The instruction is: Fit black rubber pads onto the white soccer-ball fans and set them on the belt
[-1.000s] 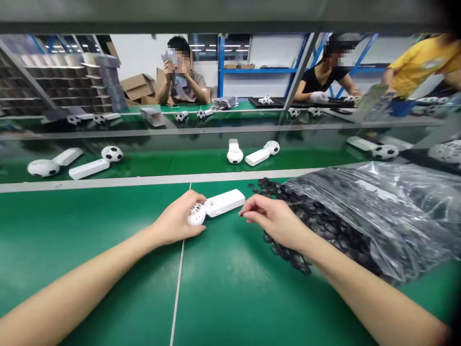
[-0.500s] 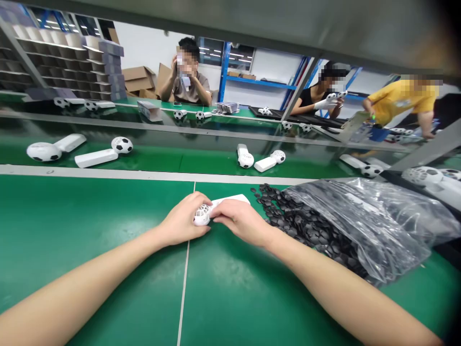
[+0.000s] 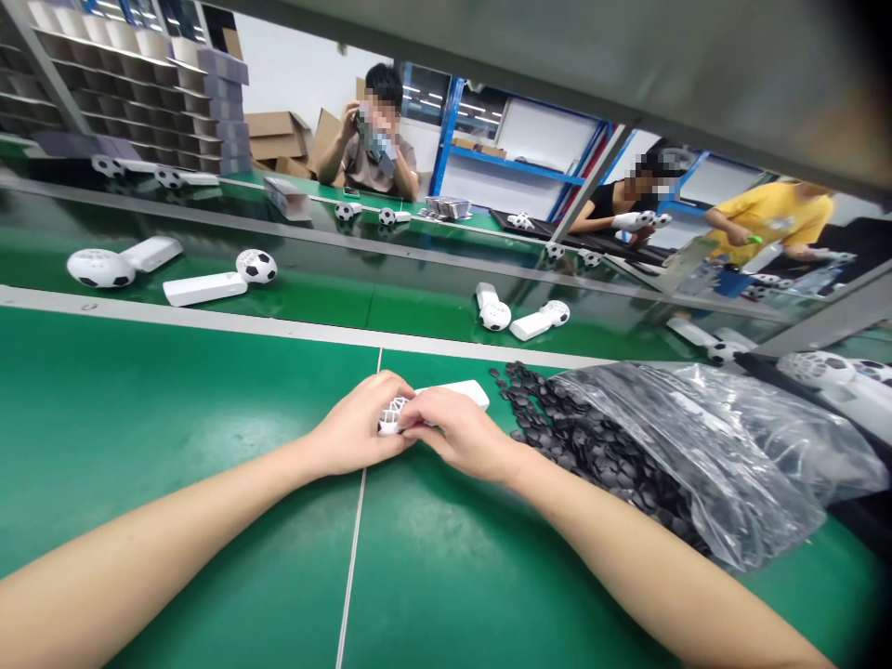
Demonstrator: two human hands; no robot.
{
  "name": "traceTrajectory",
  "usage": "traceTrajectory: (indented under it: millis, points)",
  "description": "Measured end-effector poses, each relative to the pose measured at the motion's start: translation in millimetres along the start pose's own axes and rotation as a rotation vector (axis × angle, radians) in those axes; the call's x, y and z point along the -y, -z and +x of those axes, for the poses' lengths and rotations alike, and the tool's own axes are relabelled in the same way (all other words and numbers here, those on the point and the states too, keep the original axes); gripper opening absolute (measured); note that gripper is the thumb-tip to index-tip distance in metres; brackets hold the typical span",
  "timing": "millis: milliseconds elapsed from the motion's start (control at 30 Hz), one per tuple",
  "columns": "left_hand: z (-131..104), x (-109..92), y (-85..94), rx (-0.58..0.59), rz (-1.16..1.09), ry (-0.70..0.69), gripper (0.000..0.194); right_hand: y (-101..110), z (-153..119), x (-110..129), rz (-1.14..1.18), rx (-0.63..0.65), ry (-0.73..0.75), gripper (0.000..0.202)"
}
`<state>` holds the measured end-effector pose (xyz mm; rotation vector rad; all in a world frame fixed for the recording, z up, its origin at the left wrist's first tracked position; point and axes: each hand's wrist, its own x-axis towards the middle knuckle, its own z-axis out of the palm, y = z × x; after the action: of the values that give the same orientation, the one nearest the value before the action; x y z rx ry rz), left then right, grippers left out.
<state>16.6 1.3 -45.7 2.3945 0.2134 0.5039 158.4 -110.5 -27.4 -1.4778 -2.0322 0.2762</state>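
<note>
Low over the green bench, a white handheld fan [image 3: 452, 394] has a soccer-ball head of open white lattice, with its handle pointing right. My left hand [image 3: 366, 423] is wrapped round the left side of that ball head. From the right, my right hand [image 3: 456, 429] presses bent, pinched fingertips against the ball, covering part of it and the joint with the handle. Whatever lies between those fingertips is hidden. Small black plastic pieces [image 3: 613, 455] are heaped to the right of my right hand, spilling from a clear plastic bag [image 3: 753, 455].
Beyond the bench's pale edge strip [image 3: 299, 333], several ball-headed fans lie on a green belt [image 3: 418, 311], one white fan [image 3: 205, 288] at left. More fans [image 3: 822, 372] sit at far right. A grey beam crosses overhead. Three people work across the line.
My right fingertips have shifted slightly left over the ball, covering more of it. My left hand keeps its hold. The camera view has tilted a little.
</note>
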Motion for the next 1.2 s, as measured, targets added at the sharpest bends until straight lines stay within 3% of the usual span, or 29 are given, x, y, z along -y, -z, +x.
traceTrajectory:
  millis: [133, 367, 467, 633, 733, 900, 1200]
  points:
    - [0, 0, 1.1, 0.013, -0.03, 0.031, 0.025, 1, -1, 1, 0.025, 0.018, -0.068, 0.011]
    - [1, 4, 0.6, 0.029, -0.023, 0.045, 0.032, 7, -20, -4, -0.138, 0.026, -0.031, 0.019]
    - [1, 4, 1.2, 0.031, -0.013, 0.043, 0.032, 9, -21, -2, -0.092, -0.008, -0.058, 0.016]
    - [0, 1, 1.6, 0.037, -0.009, 0.026, 0.029, 12, -10, 6, -0.014, 0.052, -0.123, 0.007]
    - [0, 1, 1.2, 0.032, -0.009, 0.01, 0.027, 13, -7, 7, -0.005, 0.004, -0.098, 0.004]
    - [1, 1, 2.3, 0.039, -0.03, 0.005, 0.029, 10, -7, 2, 0.117, 0.021, -0.122, 0.009]
    - [0, 1, 3.5, 0.056, -0.074, 0.027, 0.025, 1, -2, -6, 0.174, -0.063, -0.167, 0.008]
